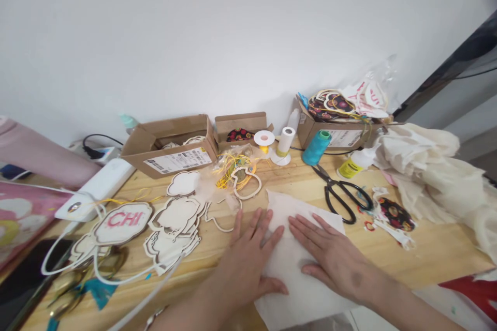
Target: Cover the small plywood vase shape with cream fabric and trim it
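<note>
A piece of thin white cloth (295,305) lies flat on the wooden table, its near end reaching past the front edge. My left hand (250,256) rests at its left side with the fingers spread, partly on the cloth and partly on the wood. Across from it, my right hand (330,253) lies palm down on the cloth, fingers stretched out. Neither hand holds anything. Black-handled scissors (341,194) lie just beyond the cloth's right corner. Near my left fingers is an outline-shaped wooden frame (247,183).
Cloud-shaped wooden pieces (174,217) and one marked "CHI" (123,222) lie left, beside white cables. Behind stand cardboard boxes (134,145), a teal thread cone (316,148) and a yellow-labelled bottle (351,165). Crumpled cream fabric (430,165) and a dark patterned piece (396,213) lie right.
</note>
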Tool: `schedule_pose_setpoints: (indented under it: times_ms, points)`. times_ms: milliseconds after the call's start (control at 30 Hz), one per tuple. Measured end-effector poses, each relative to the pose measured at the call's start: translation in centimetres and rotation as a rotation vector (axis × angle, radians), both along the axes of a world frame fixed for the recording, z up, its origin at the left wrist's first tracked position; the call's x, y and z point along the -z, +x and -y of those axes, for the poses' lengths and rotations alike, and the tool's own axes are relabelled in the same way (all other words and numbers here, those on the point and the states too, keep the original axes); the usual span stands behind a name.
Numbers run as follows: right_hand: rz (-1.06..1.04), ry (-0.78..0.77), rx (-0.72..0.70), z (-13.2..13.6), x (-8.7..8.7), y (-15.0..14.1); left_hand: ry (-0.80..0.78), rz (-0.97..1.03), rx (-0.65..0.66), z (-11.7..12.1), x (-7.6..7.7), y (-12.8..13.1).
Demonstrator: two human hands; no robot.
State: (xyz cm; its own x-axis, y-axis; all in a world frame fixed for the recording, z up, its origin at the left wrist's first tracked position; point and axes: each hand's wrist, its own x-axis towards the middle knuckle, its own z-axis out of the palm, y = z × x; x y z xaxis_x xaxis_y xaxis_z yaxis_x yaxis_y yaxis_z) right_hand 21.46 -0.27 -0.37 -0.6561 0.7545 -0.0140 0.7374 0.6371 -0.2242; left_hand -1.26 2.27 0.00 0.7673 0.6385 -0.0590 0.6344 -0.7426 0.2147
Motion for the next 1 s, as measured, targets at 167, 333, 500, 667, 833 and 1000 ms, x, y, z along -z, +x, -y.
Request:
schedule_pose_setpoints:
  times_ms: [167,333,500,667,833,1000]
  points:
    - [0.020,0.052,0.049,-2.2,-1.0,0.4,-0.027,0.010,-0.007,-0.2,0.2,0.0]
    - [0.034,0.111,0.146,-4.2,-1.4,-1.2,-0.030,0.018,-0.027,0.0,0.0,0.1]
    - [-0.010,0.007,-0.036,-4.3,-1.6,-2.9,-0.001,0.031,-0.046,0.3,0.2,0.2]
    - [-0.009,-0.002,0.040,-5.9,-0.8,-3.0,-0.062,0.006,-0.052,0.5,0.2,0.3]
    - [0.016,0.052,0.129,-7.9,-0.3,-2.1,-0.089,-0.019,-0.083,0.5,0.0,0.3]
    - [-0.026,0.131,0.173,-6.2,0.1,-2.1,-0.073,0.010,-0.087,0.6,0.1,0.3]
